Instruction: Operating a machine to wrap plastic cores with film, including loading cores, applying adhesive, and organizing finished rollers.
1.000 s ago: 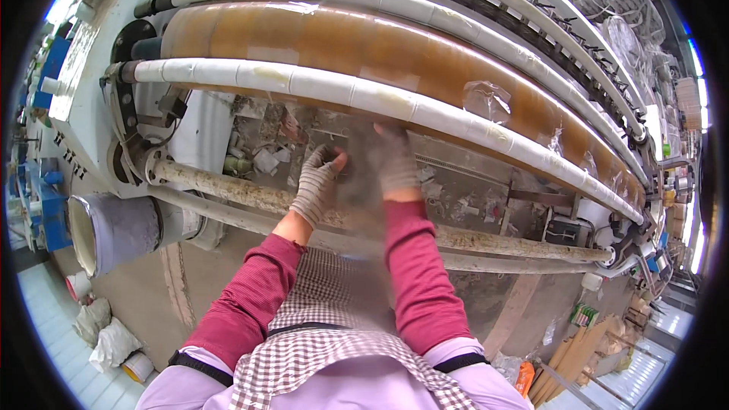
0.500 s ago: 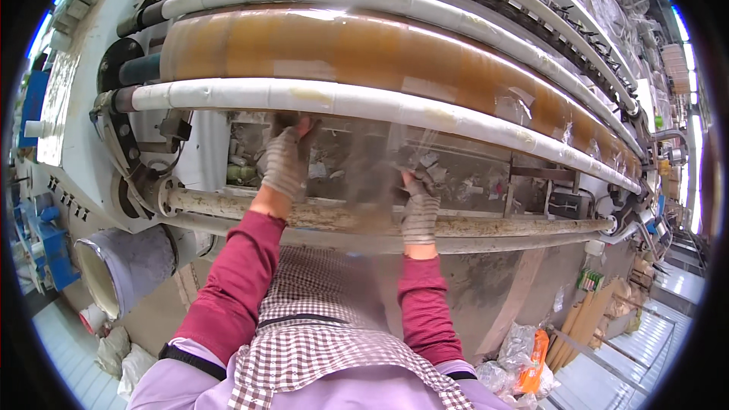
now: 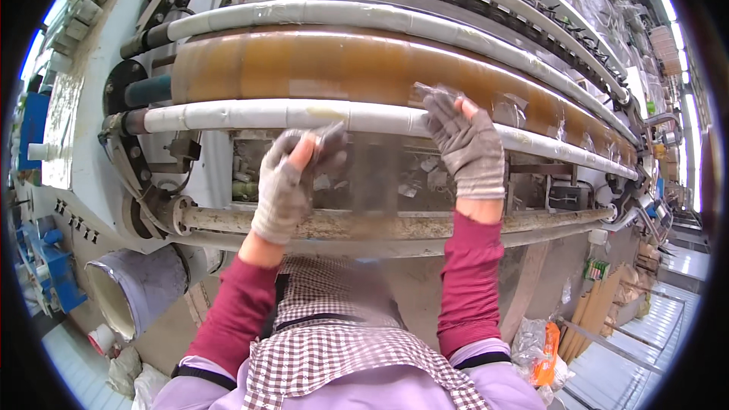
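Both of my hands wear grey fingerless-thumb work gloves and are raised in front of a long roller machine. My left hand [image 3: 292, 178] is closed, thumb against fingers, with a shiny bit of clear plastic film [image 3: 329, 132] at the fingertips. My right hand [image 3: 468, 144] is higher, in front of the near white roller [image 3: 228, 114] and the wide amber roll [image 3: 304, 68]. Its fingers are bent toward the thumb, with what looks like thin clear film at their tips. Between the hands a blurred, see-through vertical band hides detail.
A worn pale bar [image 3: 304, 220] runs across below my hands. Another white roller [image 3: 319, 11] lies beyond the amber roll. At the left stands a large white tube [image 3: 140, 285]. Plastic bags with an orange one [image 3: 545, 357] lie on the floor at the right, near long cardboard pieces [image 3: 600, 311].
Both hands have come up from below the near white roller. The right hand has moved up and right, in front of the roller; the left hand is now nearer and turned thumb-up.
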The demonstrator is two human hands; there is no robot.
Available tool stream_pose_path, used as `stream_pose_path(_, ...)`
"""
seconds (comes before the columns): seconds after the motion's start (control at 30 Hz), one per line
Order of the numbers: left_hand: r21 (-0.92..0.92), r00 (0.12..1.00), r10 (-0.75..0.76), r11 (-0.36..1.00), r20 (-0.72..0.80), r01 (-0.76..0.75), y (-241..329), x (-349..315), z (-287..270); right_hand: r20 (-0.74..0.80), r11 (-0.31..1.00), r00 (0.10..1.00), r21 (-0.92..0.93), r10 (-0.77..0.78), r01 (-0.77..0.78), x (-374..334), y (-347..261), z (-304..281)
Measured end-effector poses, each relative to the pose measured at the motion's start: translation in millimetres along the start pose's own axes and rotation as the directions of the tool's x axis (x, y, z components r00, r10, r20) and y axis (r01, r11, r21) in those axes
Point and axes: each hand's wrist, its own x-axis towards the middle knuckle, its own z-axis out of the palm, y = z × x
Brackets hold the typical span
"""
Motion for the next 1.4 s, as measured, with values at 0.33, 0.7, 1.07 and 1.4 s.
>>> stream_pose_path(0.33, -0.233, 0.993, 0.077, 0.968, -0.094, -0.097, 69.6, 137.4, 12.0, 0.708, 0.137, 0.550, -0.552, -0.444, 0.822, -29.1, 53.0, 93.2)
stream_pose_path(0.7, 0.735, 0.887, 0.131, -0.619, 0.443, -0.276, 104.0, 237.9, -15.0, 0.784, -0.034, 0.568, -0.593, -0.249, 0.804, 12.4, 74.5, 119.8)
stream_pose_path(1.07, 0.695, 0.604, 0.350, -0.437, 0.716, -0.571, 57.8, 241.9, 8.3, 0.572, 0.054, 0.689, -0.751, -0.445, 0.658, 7.9, -31.3, -4.9)
stream_pose_path(1.4, 0.549, 0.736, -0.063, -0.623, 0.674, -0.557, -198.5, 101.3, 270.2, 0.248, 0.076, 0.496, -0.835, -0.832, 0.545, -132.8, -148.9, -207.8)
